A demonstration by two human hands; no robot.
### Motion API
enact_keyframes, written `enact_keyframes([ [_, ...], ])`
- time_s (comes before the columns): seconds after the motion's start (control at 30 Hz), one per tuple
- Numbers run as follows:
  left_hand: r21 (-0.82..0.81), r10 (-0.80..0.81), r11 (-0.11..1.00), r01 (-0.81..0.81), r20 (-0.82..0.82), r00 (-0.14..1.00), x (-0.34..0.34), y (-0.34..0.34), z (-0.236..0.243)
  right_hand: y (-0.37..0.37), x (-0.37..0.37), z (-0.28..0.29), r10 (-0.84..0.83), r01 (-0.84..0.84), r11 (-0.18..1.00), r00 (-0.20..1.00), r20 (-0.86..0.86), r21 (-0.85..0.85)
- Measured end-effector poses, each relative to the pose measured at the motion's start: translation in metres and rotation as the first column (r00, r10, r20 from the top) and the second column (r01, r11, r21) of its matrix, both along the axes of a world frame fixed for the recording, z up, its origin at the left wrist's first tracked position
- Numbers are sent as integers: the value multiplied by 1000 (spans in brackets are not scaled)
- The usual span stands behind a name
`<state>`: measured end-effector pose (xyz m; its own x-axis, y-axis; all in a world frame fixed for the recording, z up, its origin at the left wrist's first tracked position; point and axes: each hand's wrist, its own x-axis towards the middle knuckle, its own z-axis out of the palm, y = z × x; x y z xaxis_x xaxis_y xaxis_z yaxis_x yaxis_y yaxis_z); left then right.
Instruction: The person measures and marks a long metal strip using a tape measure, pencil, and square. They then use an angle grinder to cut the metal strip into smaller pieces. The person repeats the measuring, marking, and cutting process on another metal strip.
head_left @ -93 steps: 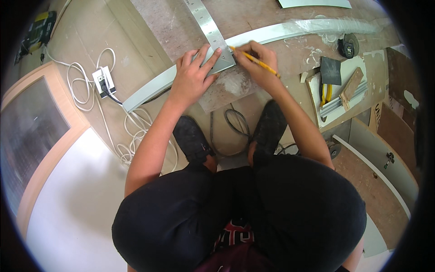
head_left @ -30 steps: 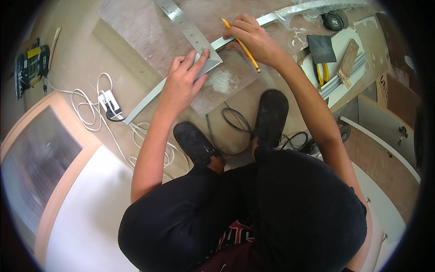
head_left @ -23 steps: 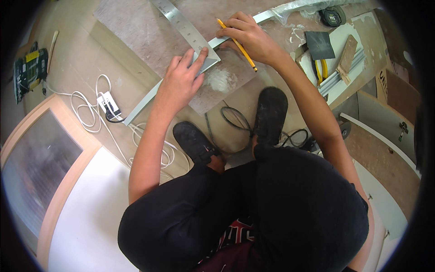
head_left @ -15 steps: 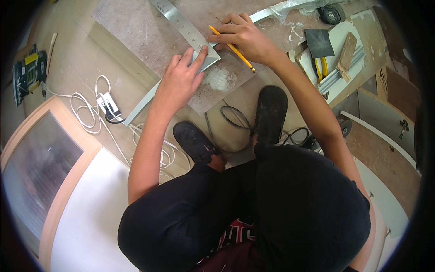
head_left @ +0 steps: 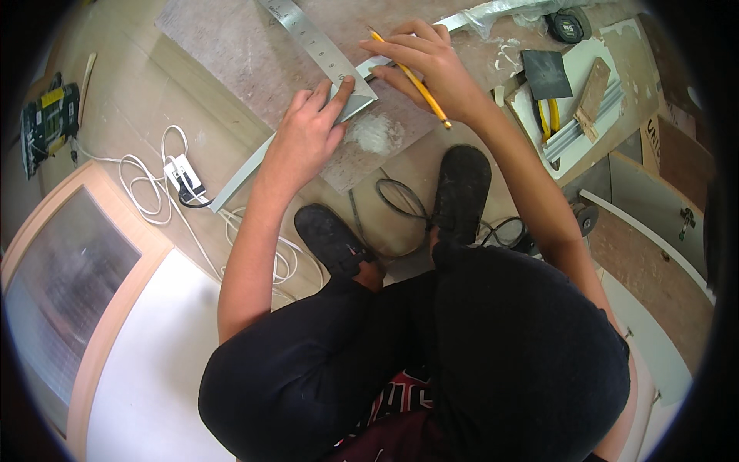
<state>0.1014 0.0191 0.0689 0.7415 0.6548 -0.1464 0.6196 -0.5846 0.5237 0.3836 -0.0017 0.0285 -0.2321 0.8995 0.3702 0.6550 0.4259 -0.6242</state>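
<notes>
My left hand (head_left: 308,131) presses on the corner of a metal square (head_left: 323,58), its index finger extended and its thumb at the near edge, over a long pale strip (head_left: 242,181) lying across a speckled, dusty board (head_left: 219,54). Just right of the square, my right hand (head_left: 435,69) holds a yellow pencil (head_left: 423,96) loosely across its fingers, with those fingers reaching over the strip. Some white powder (head_left: 373,135) is smeared on the board below the square.
Right: tape measure (head_left: 566,28), dark pad (head_left: 545,73), yellow-handled tool (head_left: 551,115), wood offcut (head_left: 593,92), open cabinet (head_left: 639,254). Left: green power tool (head_left: 46,123), power strip (head_left: 185,177) with white cables, glazed door (head_left: 73,277). Black cable (head_left: 400,200) near my feet.
Since the first frame the pencil has left the square's edge, and my right hand has moved up over the strip. In the last half second it shifted slightly right. My left hand stays on the square.
</notes>
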Motion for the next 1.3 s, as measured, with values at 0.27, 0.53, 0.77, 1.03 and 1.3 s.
enact_keyframes([
  [0.27,62,-14,998,13,20,1000,-2,1,-4,-40,-29,-2,-242,43,915,853,-463,-400],
  [0.53,21,21,1000,-22,23,1000,-10,-2,-4,-36,-35,-6,-229,78,929,890,-394,-363],
  [0.77,60,-3,998,2,11,1000,-14,-4,-6,-40,-37,-9,-221,80,928,904,-367,-363],
  [1.03,31,31,999,-31,19,999,-16,-4,-7,-38,-38,-7,-208,71,927,915,-347,-369],
  [1.3,89,5,996,-4,-10,1000,-21,-2,-11,-19,-47,-4,-224,92,910,930,-291,-405],
])
